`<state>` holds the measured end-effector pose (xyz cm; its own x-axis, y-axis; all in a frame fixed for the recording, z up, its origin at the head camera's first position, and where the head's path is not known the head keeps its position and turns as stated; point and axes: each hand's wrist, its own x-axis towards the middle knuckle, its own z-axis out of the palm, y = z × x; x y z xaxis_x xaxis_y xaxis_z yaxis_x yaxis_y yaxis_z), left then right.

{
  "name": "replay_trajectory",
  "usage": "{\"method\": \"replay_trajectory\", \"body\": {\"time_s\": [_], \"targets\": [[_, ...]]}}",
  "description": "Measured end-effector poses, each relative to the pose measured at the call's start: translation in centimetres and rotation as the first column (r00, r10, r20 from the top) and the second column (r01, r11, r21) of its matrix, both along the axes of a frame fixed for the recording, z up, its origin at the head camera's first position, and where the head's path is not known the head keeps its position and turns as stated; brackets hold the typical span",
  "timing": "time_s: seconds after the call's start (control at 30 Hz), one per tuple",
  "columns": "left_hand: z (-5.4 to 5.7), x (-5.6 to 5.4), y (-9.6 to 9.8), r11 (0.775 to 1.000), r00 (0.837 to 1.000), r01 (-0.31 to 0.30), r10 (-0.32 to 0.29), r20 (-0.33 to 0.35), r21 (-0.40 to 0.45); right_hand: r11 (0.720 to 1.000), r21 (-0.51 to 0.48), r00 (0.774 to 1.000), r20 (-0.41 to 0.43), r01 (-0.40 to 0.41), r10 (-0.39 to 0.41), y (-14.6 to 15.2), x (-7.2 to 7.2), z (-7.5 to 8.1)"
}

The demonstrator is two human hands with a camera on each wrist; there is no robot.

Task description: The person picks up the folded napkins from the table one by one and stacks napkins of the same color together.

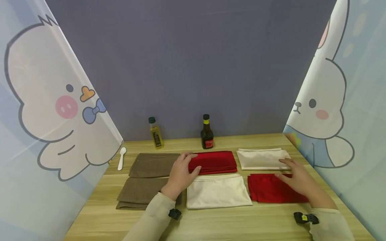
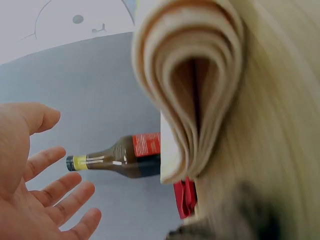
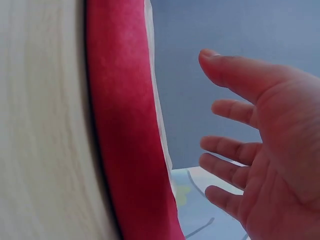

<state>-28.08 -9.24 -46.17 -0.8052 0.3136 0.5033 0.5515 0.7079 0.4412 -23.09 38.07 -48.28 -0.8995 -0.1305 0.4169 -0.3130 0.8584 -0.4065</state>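
Observation:
My left hand (image 1: 182, 171) hovers with loosely spread fingers over the middle of the table, its fingertips by the left edge of the back red folded cloth (image 1: 213, 162). Below and to its right lies a cream folded cloth (image 1: 218, 192), whose layered fold fills the left wrist view. Two brown folded cloths, one behind (image 1: 153, 165) and one in front (image 1: 141, 190), lie to its left. My right hand (image 1: 301, 179), fingers relaxed and holding nothing, is above the front red folded cloth (image 1: 268, 189). Behind that is another cream cloth (image 1: 260, 159).
A dark sauce bottle (image 1: 207, 134) with a yellow neck and an oil bottle (image 1: 156, 135) stand at the table's back edge. A white plastic spoon (image 1: 121, 159) lies at the far left. Printed side panels and a grey back panel (image 1: 193, 67) enclose the wooden table (image 1: 217, 224).

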Motion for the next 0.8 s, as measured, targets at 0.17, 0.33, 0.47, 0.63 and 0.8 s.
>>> {"method": "replay_trajectory", "body": {"time_s": [0.17,0.33,0.47,0.63,0.8], "targets": [[-0.1,-0.1,1.2,1.0,0.997,0.026,-0.026,0.07,0.004,1.0,-0.023,1.0,-0.005,0.002,-0.002,0.9,0.1,-0.3],[-0.2,-0.1,2.3,0.998,0.994,0.061,-0.062,0.087,0.019,0.999,-0.049,1.0,0.003,0.011,-0.011,1.4,0.2,-0.4],[-0.3,-0.3,3.1,0.997,0.994,0.082,-0.082,0.071,0.004,0.999,-0.036,1.0,0.013,0.017,-0.017,1.8,0.3,-0.4],[-0.8,-0.4,4.0,0.995,0.991,0.098,-0.097,0.089,-0.01,0.999,-0.01,0.999,-0.014,0.032,-0.032,2.3,0.5,-0.3],[-0.9,-0.4,4.9,0.993,0.986,0.115,-0.114,0.125,-0.004,0.999,-0.011,0.999,-0.006,0.04,-0.04,3.1,0.7,-0.4]]}}
